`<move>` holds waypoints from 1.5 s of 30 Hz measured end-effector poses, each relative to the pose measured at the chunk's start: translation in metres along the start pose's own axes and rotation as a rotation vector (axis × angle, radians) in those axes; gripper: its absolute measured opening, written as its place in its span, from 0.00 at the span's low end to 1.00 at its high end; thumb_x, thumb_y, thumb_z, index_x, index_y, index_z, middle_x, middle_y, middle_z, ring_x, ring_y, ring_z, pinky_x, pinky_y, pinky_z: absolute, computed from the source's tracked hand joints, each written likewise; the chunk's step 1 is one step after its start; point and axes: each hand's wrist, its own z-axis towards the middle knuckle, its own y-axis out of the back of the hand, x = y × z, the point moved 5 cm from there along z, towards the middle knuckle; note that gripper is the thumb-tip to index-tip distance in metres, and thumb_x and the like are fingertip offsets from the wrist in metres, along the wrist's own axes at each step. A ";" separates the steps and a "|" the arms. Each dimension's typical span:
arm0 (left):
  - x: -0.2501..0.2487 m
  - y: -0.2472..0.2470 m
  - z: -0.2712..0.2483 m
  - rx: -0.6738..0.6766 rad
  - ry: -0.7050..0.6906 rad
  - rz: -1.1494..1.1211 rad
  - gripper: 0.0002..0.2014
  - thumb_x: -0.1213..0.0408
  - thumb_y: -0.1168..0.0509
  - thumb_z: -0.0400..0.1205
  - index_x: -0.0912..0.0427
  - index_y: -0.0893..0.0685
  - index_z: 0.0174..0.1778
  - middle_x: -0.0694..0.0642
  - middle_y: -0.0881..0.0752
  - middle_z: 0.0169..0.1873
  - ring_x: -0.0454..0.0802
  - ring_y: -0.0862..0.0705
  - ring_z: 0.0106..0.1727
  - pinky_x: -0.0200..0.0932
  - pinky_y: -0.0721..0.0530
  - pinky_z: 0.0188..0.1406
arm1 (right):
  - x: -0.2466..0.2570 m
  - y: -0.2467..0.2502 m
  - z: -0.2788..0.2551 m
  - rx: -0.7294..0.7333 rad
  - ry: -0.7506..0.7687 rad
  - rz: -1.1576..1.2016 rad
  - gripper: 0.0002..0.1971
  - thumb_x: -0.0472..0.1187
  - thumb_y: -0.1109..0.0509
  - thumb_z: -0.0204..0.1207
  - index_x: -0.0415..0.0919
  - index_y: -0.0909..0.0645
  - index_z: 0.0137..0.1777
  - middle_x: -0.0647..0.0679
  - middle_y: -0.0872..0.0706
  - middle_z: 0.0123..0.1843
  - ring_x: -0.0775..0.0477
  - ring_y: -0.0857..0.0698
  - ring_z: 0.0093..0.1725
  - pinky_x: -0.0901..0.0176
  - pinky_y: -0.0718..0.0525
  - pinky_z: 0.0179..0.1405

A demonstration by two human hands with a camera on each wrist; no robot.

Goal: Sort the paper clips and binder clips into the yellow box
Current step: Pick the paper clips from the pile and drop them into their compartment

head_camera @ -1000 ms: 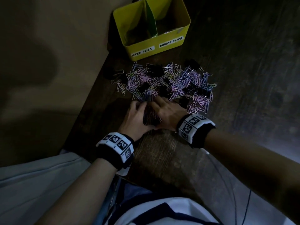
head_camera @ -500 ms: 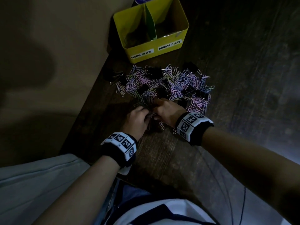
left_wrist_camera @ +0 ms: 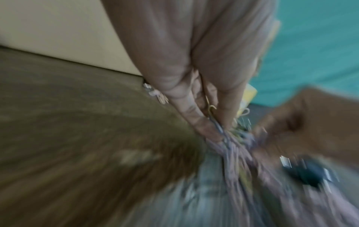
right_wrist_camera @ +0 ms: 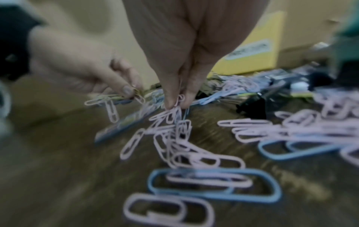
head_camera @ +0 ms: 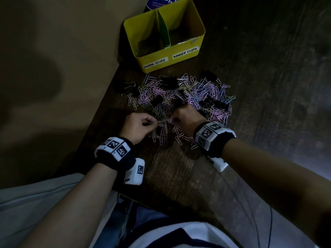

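A heap of pastel paper clips (head_camera: 188, 93) mixed with black binder clips (head_camera: 169, 82) lies on the dark wooden table. The yellow box (head_camera: 166, 56) stands behind it, split by a divider and labelled "paper clips" on the left, "binder clips" on the right. My left hand (head_camera: 141, 125) pinches a bunch of paper clips (left_wrist_camera: 229, 135) at the heap's near edge. My right hand (head_camera: 184, 117) pinches a tangled cluster of pink paper clips (right_wrist_camera: 170, 119) that hangs down to the table. The two hands almost touch.
A wall runs along the table's left edge (head_camera: 100, 108). A purple-labelled container (head_camera: 161, 1) stands behind the box. Loose pink and blue clips (right_wrist_camera: 213, 185) lie on the near side of the heap. My lap sits below the table's near edge.
Both hands have lifted off the table, from pressing into the heap to pinching bunches of paper clips. Several clips now trail on the near side of the heap.
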 end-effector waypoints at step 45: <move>-0.050 0.078 0.073 -0.480 -0.236 -0.015 0.08 0.71 0.34 0.79 0.60 0.13 0.50 0.50 0.13 0.47 0.40 0.18 0.48 0.17 0.27 0.46 | 0.021 0.159 0.140 -0.454 -0.150 0.219 0.18 0.48 0.26 0.72 0.44 0.16 0.61 0.49 0.14 0.60 0.53 0.17 0.59 0.71 0.22 0.54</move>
